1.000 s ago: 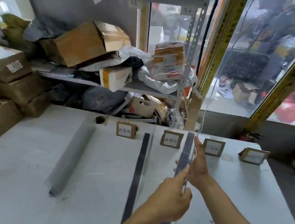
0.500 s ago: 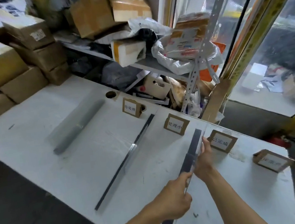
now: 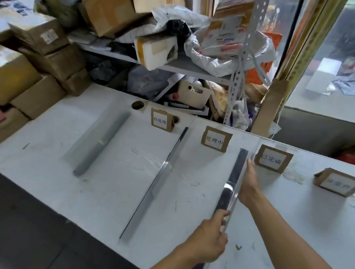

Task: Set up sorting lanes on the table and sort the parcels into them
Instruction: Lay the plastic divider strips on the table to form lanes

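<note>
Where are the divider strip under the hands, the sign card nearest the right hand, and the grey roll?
divider strip (image 3: pixel 237 172): head view, dark upper part beyond the hands.
sign card (image 3: pixel 272 159): head view, middle of its white label.
grey roll (image 3: pixel 102 142): head view, middle of its length.

Four cardboard sign stands along table's far edge. First card reads 待处理. Second card reads 处理中. Third card reads 已完成. Fourth card blurred, unreadable. Parcel labels on stacked boxes too blurred to read.
</note>
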